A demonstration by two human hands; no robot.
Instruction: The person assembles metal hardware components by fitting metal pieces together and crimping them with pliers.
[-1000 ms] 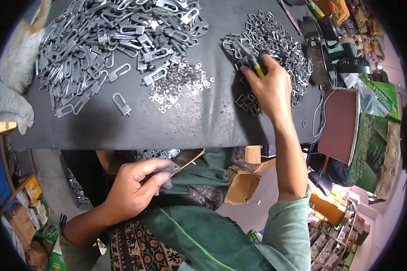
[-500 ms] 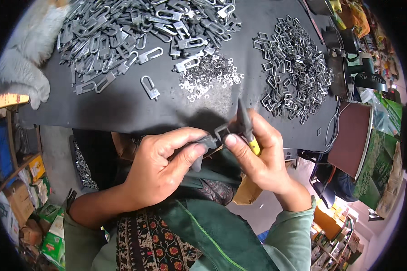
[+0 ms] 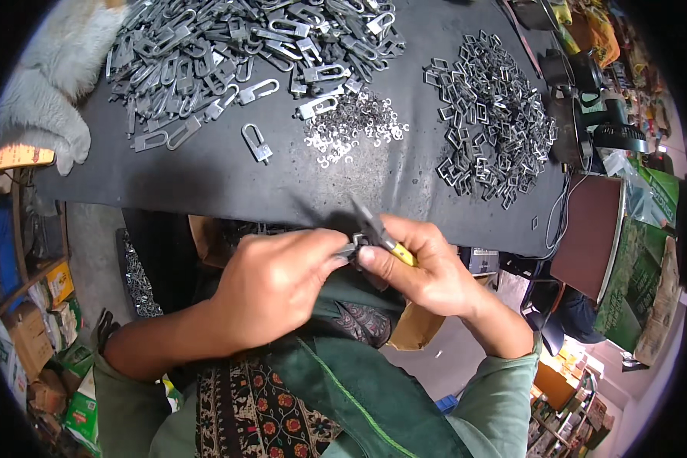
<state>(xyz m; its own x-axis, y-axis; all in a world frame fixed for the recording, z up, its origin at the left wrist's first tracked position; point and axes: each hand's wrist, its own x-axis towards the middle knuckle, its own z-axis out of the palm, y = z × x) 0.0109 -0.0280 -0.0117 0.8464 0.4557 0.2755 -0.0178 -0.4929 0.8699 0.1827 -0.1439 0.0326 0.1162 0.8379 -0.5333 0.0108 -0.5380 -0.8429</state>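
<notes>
My left hand [image 3: 278, 278] pinches a part [image 3: 346, 252], near centre; my right hand [image 3: 427, 275] grips pliers [image 3: 402, 253] just beside it. It looks unfinished; loops [image 3: 244, 46] far left and frames [image 3: 500, 114] far right lie loose.

Muted green sleeves [image 3: 496, 404] end near the elbows; a dark green cloth [image 3: 385, 393] carries a bright green line [image 3: 351, 399], beside black fabric [image 3: 275, 416] patterned with red flowers. The left hand [image 3: 271, 286] and right hand [image 3: 427, 275] are bare.
</notes>
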